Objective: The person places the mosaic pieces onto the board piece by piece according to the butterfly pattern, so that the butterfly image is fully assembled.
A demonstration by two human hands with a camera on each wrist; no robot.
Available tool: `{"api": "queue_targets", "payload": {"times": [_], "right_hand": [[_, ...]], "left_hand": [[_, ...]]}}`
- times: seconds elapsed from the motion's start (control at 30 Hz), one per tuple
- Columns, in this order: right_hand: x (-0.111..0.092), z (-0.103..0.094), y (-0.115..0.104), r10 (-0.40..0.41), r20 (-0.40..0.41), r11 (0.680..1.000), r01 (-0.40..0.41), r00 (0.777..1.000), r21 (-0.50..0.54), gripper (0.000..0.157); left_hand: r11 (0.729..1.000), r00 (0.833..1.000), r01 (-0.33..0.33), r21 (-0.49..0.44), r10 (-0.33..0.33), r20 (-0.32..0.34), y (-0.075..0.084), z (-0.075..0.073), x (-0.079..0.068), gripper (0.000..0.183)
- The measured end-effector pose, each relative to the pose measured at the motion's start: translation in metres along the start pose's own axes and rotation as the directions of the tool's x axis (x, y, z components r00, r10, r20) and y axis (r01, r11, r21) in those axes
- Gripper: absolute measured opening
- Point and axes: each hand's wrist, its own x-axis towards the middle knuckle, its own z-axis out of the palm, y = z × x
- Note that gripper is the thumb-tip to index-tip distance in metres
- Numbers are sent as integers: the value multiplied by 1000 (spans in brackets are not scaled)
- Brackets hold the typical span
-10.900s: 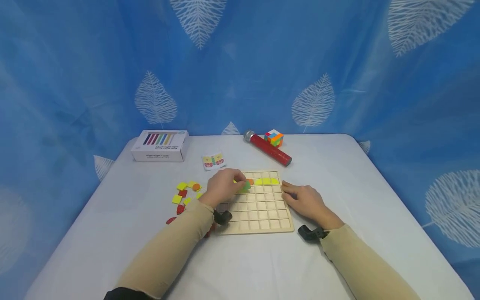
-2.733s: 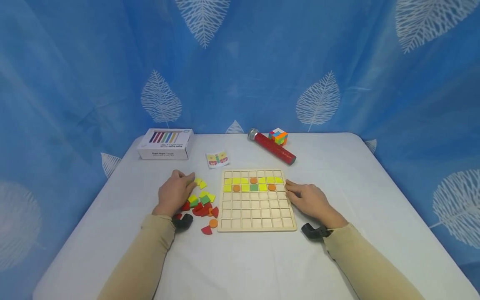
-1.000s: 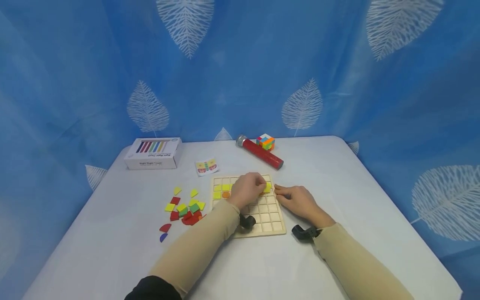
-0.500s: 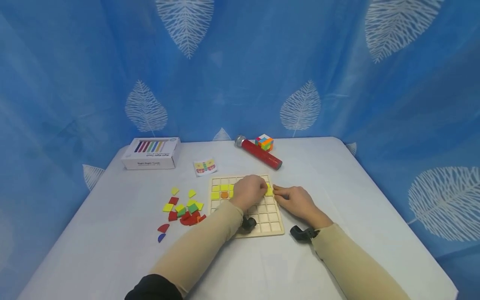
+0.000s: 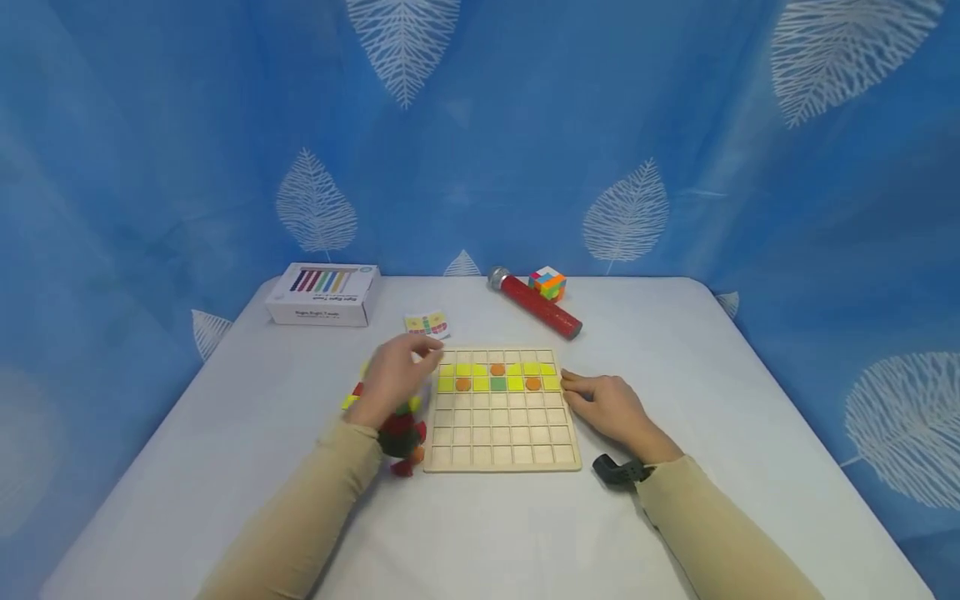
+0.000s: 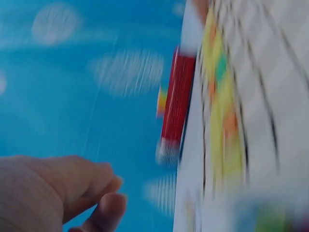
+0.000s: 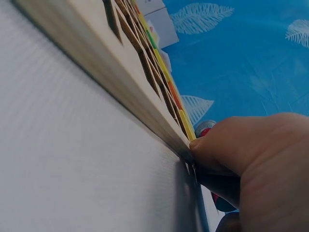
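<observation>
Left of centre, the left hand (image 5: 396,372) hovers, released; rightward, the right hand (image 5: 611,404) touches the board (image 5: 501,435), grip unclear.

The left forearm (image 5: 292,517) and right forearm (image 5: 723,529) slant forward and inward — the left hand (image 5: 396,375) raised, fingers bent, thumb near the forefinger; the right hand (image 5: 611,407) low, thumb and forefinger pointing inward.

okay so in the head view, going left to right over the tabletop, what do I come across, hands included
White box, left hand, gridded board, right hand.
</observation>
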Motion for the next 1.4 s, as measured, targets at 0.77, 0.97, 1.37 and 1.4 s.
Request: {"api": "queue_targets", "payload": {"times": [0.77, 0.97, 1.37, 1.4], "right_hand": [[0, -9, 10, -21, -24, 1000, 21, 999, -14, 38], [0, -7, 7, -8, -14, 1000, 8, 1000, -6, 39], [-1, -3, 0, -15, -6, 1000, 15, 1000, -10, 39], [-1, -3, 0, -20, -10, 1000, 20, 1000, -12, 39]], "left_hand": [[920, 917, 366, 141, -383, 114, -96, -50, -31, 45], [907, 905, 378, 183, -404, 136, -98, -53, -32, 44], [941, 951, 307, 143, -310, -6, -91, -56, -36, 26], [949, 957, 290, 122, -290, -22, -87, -52, -36, 25]]}}
